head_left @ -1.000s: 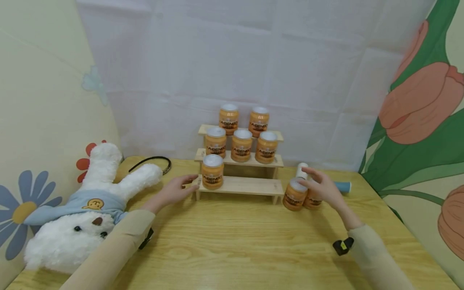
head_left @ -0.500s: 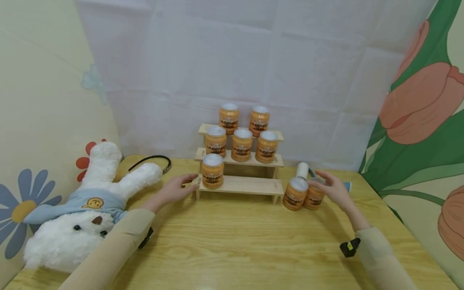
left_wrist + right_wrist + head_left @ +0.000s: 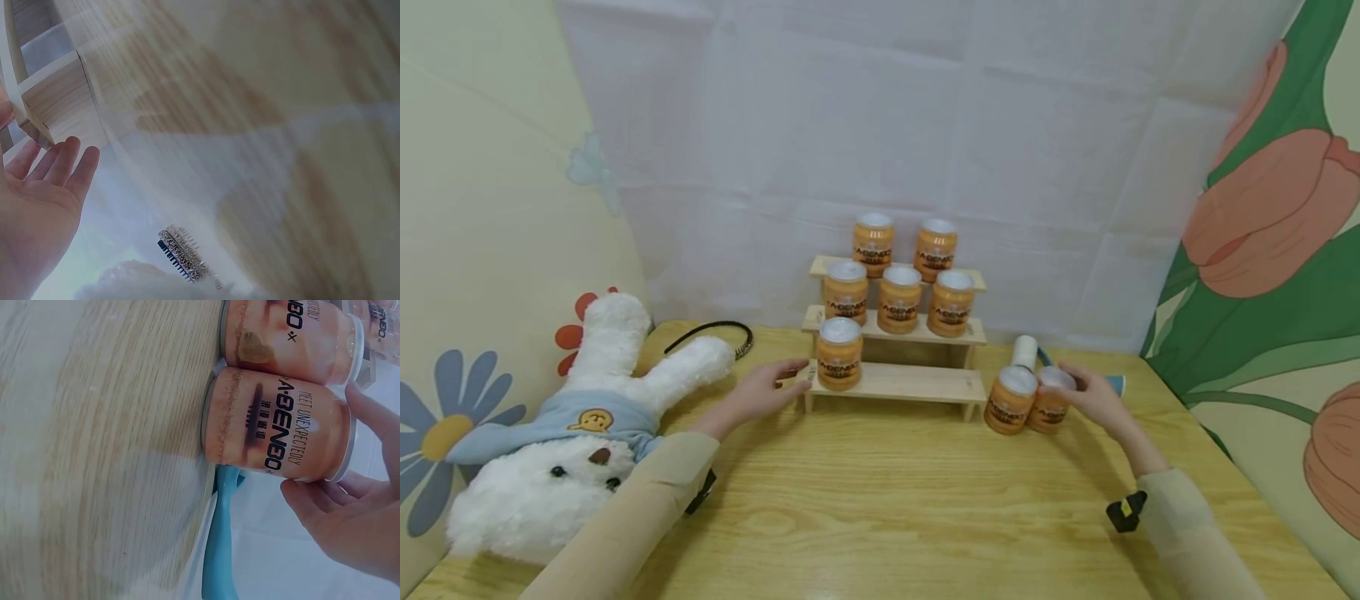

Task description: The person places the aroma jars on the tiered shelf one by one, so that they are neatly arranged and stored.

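My right hand (image 3: 1101, 404) grips an orange can (image 3: 1048, 410) with a pale lid, standing on the table. In the right wrist view its thumb is at the lid rim and its fingers lie along the other side. Another orange can (image 3: 1009, 406) stands close against it on the left. My left hand (image 3: 762, 392) holds the left end of a three-step wooden display stand (image 3: 925, 382), thumb and fingers either side of the board. One can (image 3: 839, 357) sits at the left of the lowest step. Three cans stand on the middle step and two on the top.
Behind the two table cans lies a lint roller with a white roll (image 3: 1026, 352) and a blue handle (image 3: 219, 550). A white plush toy (image 3: 617, 350) in a blue shirt lies at the left, with a black headband (image 3: 718, 325) beyond it. A white cloth (image 3: 887, 125) hangs behind.
My right hand has moved right from above the nearer can, lowered, and closed its fingers on the right-hand can. The left hand has stayed at the stand.
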The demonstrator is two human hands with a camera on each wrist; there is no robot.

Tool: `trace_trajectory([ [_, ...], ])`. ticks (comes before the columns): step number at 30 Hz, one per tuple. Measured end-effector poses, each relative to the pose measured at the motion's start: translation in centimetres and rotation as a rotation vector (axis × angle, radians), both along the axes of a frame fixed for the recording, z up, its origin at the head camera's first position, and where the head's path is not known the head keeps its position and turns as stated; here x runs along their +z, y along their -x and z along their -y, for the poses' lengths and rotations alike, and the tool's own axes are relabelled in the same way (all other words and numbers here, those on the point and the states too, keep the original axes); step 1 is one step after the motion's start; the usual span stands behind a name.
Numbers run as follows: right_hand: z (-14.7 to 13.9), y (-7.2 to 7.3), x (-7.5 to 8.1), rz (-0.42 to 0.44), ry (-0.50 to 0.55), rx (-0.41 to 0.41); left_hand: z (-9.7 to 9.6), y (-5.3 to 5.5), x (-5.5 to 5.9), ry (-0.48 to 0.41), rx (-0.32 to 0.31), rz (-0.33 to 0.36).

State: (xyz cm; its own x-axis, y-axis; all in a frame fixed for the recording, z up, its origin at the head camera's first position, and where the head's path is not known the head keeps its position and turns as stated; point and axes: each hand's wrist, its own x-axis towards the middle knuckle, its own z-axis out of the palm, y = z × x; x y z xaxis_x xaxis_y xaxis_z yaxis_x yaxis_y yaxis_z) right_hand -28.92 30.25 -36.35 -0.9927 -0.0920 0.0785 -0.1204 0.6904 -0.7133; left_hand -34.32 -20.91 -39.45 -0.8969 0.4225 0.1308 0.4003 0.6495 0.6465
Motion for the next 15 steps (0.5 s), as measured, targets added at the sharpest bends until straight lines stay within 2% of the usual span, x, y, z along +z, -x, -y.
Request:
trace_trajectory([
  [9, 0.3, -0.8, 0.0, -0.044, -0.042, -0.07, 0.1, 0.1, -0.1, 0.002, -0.004, -0.006],
  [15, 0.4, -1.4, 0.1, -0.035, -0.061, -0.085, 0.1, 0.1, -0.1, -0.001, -0.006, -0.012],
])
